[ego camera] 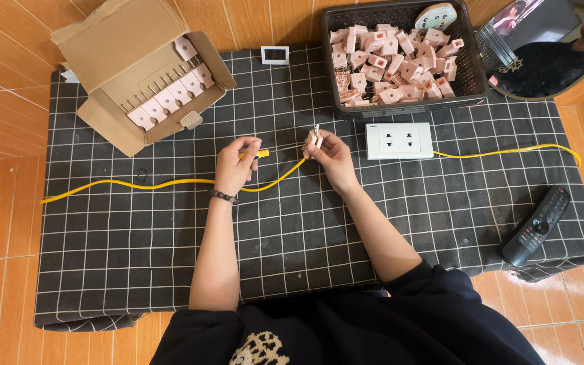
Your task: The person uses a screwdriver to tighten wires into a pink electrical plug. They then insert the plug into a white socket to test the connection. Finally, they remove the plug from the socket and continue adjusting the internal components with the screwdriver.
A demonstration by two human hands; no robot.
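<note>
I have my left hand (236, 162) pinched shut on the yellow cable (163, 183) near the middle of the checked cloth (170, 257), and my right hand (329, 154) closed on a small white plug piece (317, 135) just beside the white socket plate (399, 140). Thin bare wires seem to run between my hands, though they're too fine to be sure. I'd keep both grips close to the cable end, steady, so nothing slips.

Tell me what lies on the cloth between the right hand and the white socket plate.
In the head view, nothing lies there: only bare checked cloth separates the right hand from the white socket plate.
</note>
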